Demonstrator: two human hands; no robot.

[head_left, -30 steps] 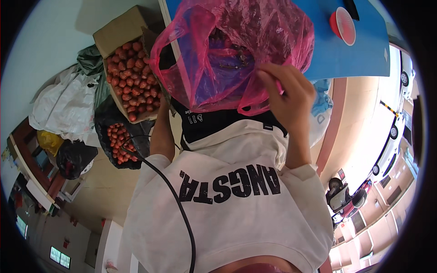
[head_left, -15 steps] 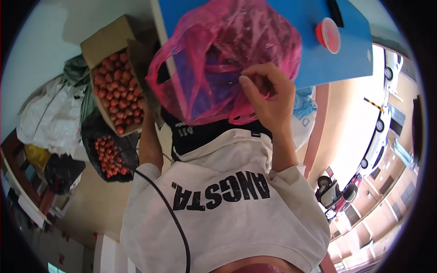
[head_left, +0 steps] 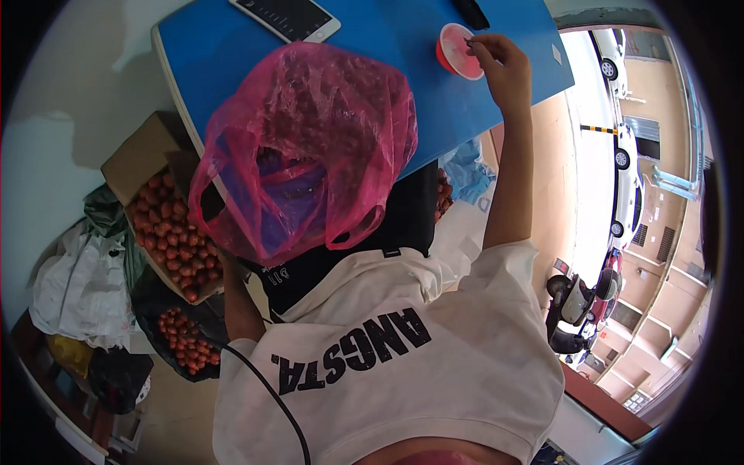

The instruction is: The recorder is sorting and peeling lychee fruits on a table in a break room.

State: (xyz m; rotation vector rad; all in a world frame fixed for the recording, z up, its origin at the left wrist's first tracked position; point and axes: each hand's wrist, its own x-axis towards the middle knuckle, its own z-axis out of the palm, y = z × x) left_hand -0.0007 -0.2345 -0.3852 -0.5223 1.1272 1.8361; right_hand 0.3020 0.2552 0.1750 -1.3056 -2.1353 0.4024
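My right hand point(head_left: 505, 70) is over the small red bowl point(head_left: 446, 56) with a pale inside, on the blue table point(head_left: 387, 35). Thumb and index finger pinch a small dark piece point(head_left: 469, 43) above the bowl's rim; its kind is too small to make out. A pink plastic bag point(head_left: 341, 101) lies at the table's near edge, its mouth and handles hanging toward me; dark contents show through the film. My left forearm point(head_left: 242, 306) reaches down beside the cardboard box point(head_left: 143, 151), and its hand is hidden, so its fingers cannot be seen.
A phone point(head_left: 298, 17) and a black object point(head_left: 470, 12) lie on the table. Left, the box and a black bag point(head_left: 151, 298) hold many reddish-brown round items, with white sacks point(head_left: 77, 279) beside them. A black cable point(head_left: 267, 387) crosses my shirt. Vehicles stand outside, right.
My right hand has moved from the pink bag out to the red bowl with the small piece. The view has shifted, showing the phone. My left hand stays hidden.
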